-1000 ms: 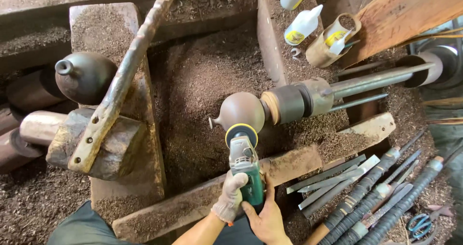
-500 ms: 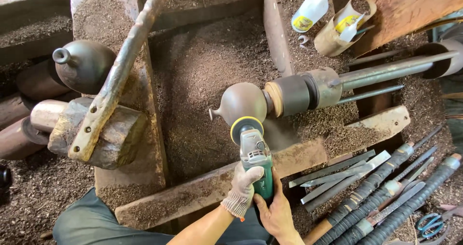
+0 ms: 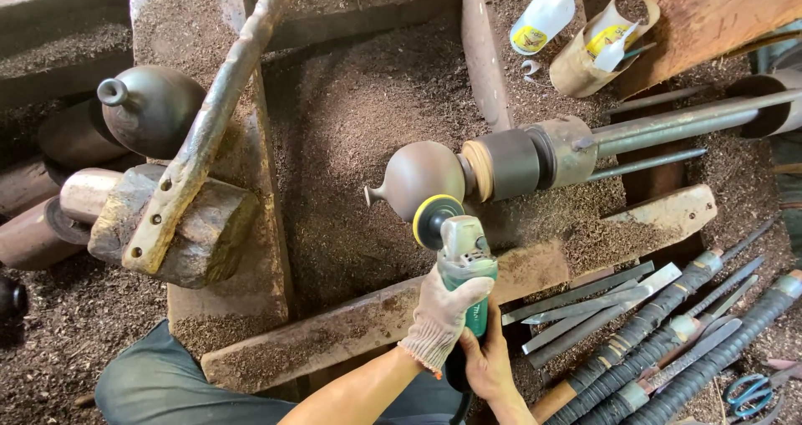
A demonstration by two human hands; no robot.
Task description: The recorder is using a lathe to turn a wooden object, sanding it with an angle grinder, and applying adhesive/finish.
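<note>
1. Hands first: my left hand (image 3: 443,318), in a knit work glove, wraps over the top of the green angle grinder (image 3: 464,262), and my bare right hand (image 3: 489,362) clamps its rear grip from below; both are clenched on the tool.
2. Sanding disc (image 3: 436,218) (yellow-rimmed, black-faced) meets the underside of the round wooden vase (image 3: 422,178), which sits on the lathe chuck (image 3: 511,164) above the sawdust bed (image 3: 351,124).
3. To do this well, I judge light, even pressure is needed, with the disc kept almost flat to the curve so it does not dig in.
4. I would sweep steadily along the belly toward the narrow neck, never dwelling in one spot.
5. Turning chisels (image 3: 652,341) lie to my right; a finished dark vase (image 3: 150,107) rests well apart on the left.
</note>
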